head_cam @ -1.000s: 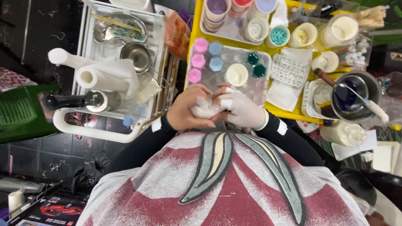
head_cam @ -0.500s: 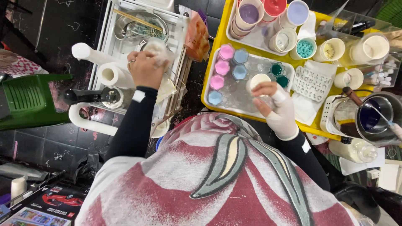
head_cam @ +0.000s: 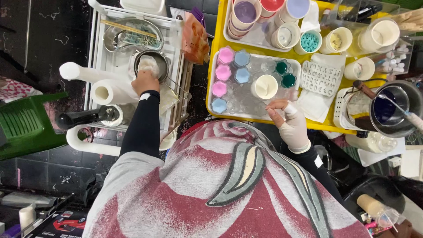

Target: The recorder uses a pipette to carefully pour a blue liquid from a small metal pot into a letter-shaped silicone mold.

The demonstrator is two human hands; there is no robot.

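Workstation, overhead view; the left hand (head_cam: pixel 144 82), bare, reached out to a small round metal bowl (head_cam: pixel 152 64) on a white cart (head_cam: pixel 94 53), fingers closed over a crumpled white wad (head_cam: pixel 149 65) that lay in the bowl's mouth; whether the wad was being set down or lifted could not be told; the hand was bunched rather than spread. The right hand (head_cam: pixel 288 121), in a pale glove, hovered at the near rim of a clear tray (head_cam: pixel 249 108), fingers loosely curled, thumb and forefinger drawn near each other; it appeared to hold nothing, though a very small item between the tips could not be ruled out. Progress, as judged from the layout: on the left of the tray, five small moulds (head_cam: pixel 227 70) already filled, three pink and two blue; further right, two dark green pieces (head_cam: pixel 285 74); a white cup (head_cam: pixel 264 86) stood between the two groups; much of the tray's centre showed only clear, seemingly unfilled forms, so filling looked partly done with the greater share left. Surroundings: a yellow table (head_cam: pixel 211 66) bearing the tray; cups of purple and red liquid (head_cam: pixel 246 11) further off; a white letter mould (head_cam: pixel 320 77) just beside the tray; a dark jug of blue liquid (head_cam: pixel 387 108) at the right; paper rolls (head_cam: pixel 108 91) on the cart near the left wrist.
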